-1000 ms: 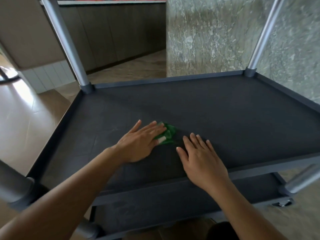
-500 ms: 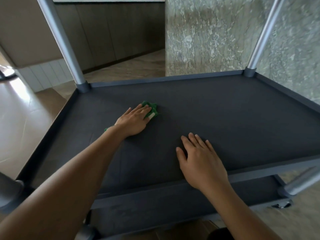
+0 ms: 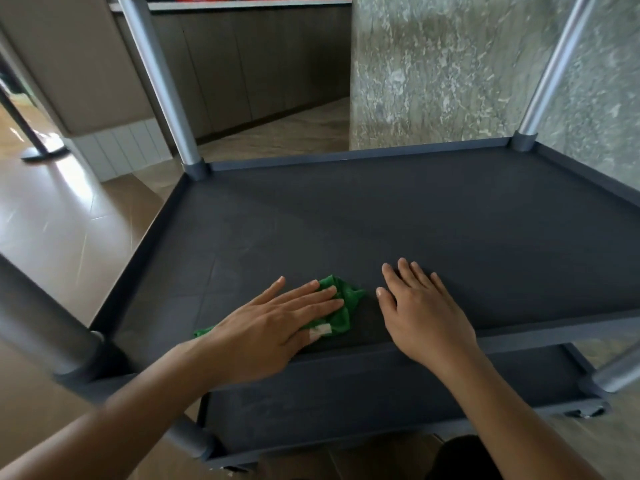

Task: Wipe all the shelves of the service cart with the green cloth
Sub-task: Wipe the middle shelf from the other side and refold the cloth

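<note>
Left hand flat, fingers spread, pressing the green cloth onto the cart's shelf.
Right hand rests spread just beside it; cloth's white tag unreadable.

The setting looked like a restaurant or hotel service area. A dark grey service cart with metal posts filled the frame's centre. A marble-clad pillar rose at upper right, wood-panelled cabinets ran along the top, and glossy floor tiles shone at left.
</note>
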`<state>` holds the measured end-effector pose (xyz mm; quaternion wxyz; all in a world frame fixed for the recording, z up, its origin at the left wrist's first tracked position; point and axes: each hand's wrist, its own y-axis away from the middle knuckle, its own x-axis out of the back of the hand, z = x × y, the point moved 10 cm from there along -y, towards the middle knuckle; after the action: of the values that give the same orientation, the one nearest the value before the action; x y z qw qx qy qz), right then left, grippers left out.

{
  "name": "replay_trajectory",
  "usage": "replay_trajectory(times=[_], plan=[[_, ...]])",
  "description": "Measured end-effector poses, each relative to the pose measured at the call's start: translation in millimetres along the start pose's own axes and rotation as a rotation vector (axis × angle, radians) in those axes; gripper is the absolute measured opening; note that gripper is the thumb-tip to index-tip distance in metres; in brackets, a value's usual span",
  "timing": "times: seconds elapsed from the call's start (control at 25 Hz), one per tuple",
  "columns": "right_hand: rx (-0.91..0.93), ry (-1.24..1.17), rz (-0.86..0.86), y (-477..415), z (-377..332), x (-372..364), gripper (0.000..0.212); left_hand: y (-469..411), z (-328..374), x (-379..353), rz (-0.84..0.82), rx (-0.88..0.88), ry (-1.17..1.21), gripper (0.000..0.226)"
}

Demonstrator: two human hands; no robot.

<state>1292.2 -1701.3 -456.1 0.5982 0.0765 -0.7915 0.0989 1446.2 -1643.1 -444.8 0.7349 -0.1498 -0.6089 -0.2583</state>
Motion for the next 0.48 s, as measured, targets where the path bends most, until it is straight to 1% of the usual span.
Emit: replay_trajectory(times=[0.08,0.16,0.24,0.48], plan=[[0.009,0.015,-0.023,-1,0,-2,0.056,-12,-15,4,0.036,0.036,-0.012,0.051],[0.015,0.024,-0.026,-1,1,-3,0.056,-29,-40,12,0.082,0.112,-0.049,0.051],[0.024,0.026,-0.020,-1,0,-4,0.057,-51,-74,21,0.112,0.222,-0.087,0.049],[0.029,0.027,-0.002,3,1,-4,0.058,-109,-167,47,0.151,0.528,-0.062,0.050]])
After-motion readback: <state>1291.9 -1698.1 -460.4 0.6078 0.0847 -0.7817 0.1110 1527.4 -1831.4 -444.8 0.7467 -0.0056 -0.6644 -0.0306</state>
